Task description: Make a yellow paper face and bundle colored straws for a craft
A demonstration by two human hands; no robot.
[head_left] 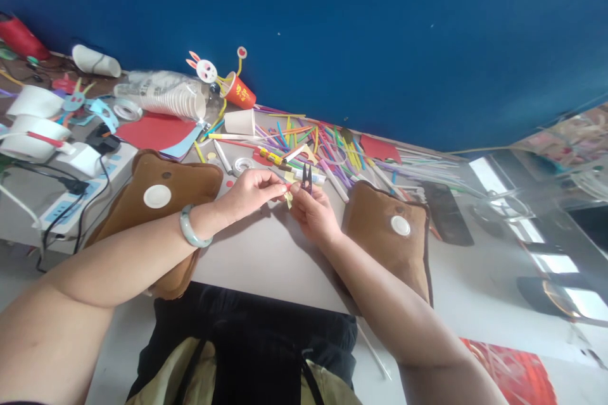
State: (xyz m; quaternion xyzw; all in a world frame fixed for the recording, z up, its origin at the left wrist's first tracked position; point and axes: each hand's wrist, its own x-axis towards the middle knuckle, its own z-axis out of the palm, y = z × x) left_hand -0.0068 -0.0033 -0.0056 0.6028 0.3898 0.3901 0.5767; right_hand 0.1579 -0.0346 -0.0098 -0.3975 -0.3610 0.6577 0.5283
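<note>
Head view: mid-frame, the right hand [311, 210] held black-bladed scissors [307, 187]; the left hand [254, 195] pinched narrowly, contents unclear. The small pale-yellow paper piece [289, 199] between looked flimsy, best edge-held.

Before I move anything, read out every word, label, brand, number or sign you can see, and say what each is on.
No word, brand or number is clear enough to quote.
Red cup: gold characters, too blurred to read.
Paper disc: a red heart, no words visible.
Yellow tube: markings, too small to read.
Scissors in the right hand: no text can be made out.
</note>
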